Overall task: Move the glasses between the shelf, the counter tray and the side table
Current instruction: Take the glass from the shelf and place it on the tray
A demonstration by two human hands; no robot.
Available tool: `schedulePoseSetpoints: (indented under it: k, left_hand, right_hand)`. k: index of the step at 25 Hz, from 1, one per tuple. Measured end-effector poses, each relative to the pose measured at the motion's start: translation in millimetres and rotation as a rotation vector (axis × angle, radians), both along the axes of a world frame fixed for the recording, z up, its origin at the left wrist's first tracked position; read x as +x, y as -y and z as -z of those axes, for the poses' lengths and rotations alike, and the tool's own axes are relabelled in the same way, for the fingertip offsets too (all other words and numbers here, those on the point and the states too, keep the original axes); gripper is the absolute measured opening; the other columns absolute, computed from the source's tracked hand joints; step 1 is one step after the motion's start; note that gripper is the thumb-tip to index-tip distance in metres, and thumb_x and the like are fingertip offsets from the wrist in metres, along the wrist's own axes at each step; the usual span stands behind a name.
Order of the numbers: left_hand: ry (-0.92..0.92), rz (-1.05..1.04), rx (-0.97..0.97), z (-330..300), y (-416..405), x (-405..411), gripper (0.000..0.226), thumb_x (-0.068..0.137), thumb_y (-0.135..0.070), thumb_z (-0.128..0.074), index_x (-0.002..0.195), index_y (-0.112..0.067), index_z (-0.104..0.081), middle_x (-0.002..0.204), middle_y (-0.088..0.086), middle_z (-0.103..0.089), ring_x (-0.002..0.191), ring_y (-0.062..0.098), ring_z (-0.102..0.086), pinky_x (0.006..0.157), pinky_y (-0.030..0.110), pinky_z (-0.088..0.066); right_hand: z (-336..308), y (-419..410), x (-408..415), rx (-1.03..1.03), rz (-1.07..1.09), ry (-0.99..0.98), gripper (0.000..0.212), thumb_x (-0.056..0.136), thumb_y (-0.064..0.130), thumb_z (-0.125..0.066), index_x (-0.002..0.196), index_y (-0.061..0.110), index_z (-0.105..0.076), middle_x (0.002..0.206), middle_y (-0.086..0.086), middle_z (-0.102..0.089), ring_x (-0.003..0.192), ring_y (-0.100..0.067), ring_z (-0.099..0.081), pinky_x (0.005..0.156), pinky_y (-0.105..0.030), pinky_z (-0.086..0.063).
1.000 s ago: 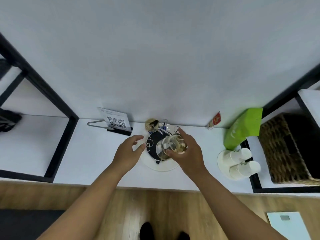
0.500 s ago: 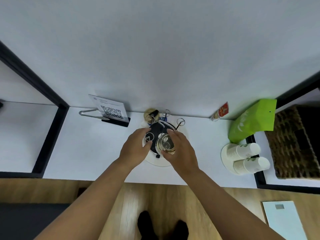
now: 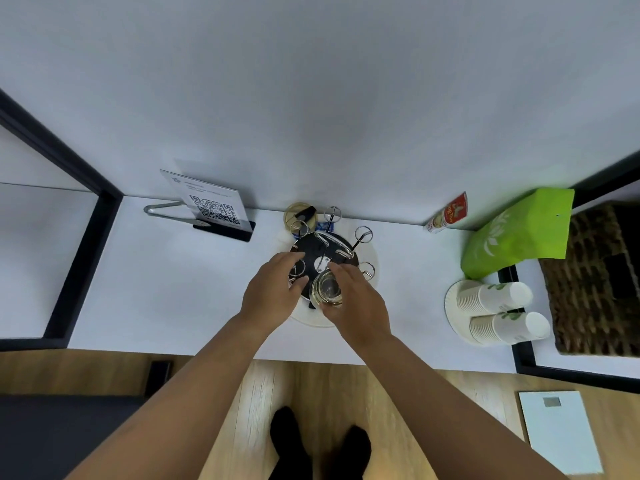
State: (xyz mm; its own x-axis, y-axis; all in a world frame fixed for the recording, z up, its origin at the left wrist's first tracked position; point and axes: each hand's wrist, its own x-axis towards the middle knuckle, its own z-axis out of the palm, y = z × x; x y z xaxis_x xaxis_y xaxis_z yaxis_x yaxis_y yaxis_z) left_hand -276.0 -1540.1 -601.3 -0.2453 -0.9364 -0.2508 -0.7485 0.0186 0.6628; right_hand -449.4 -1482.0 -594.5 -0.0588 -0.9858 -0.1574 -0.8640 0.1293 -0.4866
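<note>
A clear glass [image 3: 327, 289] stands at the front of a round white tray [image 3: 372, 259] on the white counter. My right hand [image 3: 353, 299] grips the glass from its right side, fingers curled round it. On the tray sits a black round glass holder [image 3: 313, 251] with several silver wire prongs ending in rings. My left hand [image 3: 273, 289] rests on the holder's left edge, its fingers bent over one of the prongs; whether they clasp it is unclear.
A QR-code sign [image 3: 211, 206] stands at the back left. A green bag [image 3: 516, 233], two lying stacks of paper cups [image 3: 498, 311] on a plate, and a wicker basket [image 3: 595, 282] fill the right. A black frame post [image 3: 83, 268] bounds the left.
My right hand has carried the glass down and towards me, from above the holder to its front edge. My left hand has moved in onto the holder's left side.
</note>
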Motion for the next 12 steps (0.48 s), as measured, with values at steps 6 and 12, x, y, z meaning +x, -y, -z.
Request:
schedulePoseSetpoints:
  k: [6, 12]
  left_hand:
    - [0.009, -0.028, -0.051, 4, -3, -2, 0.044, 0.101, -0.028, -0.066, 0.144, -0.023, -0.058, 0.141, -0.005, -0.062, 0.123, 0.016, -0.061, 0.093, 0.022, -0.043]
    - [-0.009, -0.069, -0.055, 3, -10, -5, 0.040, 0.100, -0.029, -0.067, 0.139, -0.024, -0.063, 0.134, -0.005, -0.067, 0.120, 0.015, -0.062, 0.089, 0.021, -0.041]
  right_hand:
    - [8, 1, 0, 0.009, -0.047, -0.003, 0.077, 0.078, 0.021, -0.086, 0.147, 0.016, -0.053, 0.138, 0.001, -0.058, 0.114, -0.023, -0.066, 0.078, -0.033, -0.057]
    - [13, -1, -5, 0.049, -0.056, 0.024, 0.075, 0.081, 0.017, -0.085, 0.148, 0.016, -0.050, 0.139, -0.001, -0.055, 0.115, -0.025, -0.065, 0.085, -0.034, -0.058]
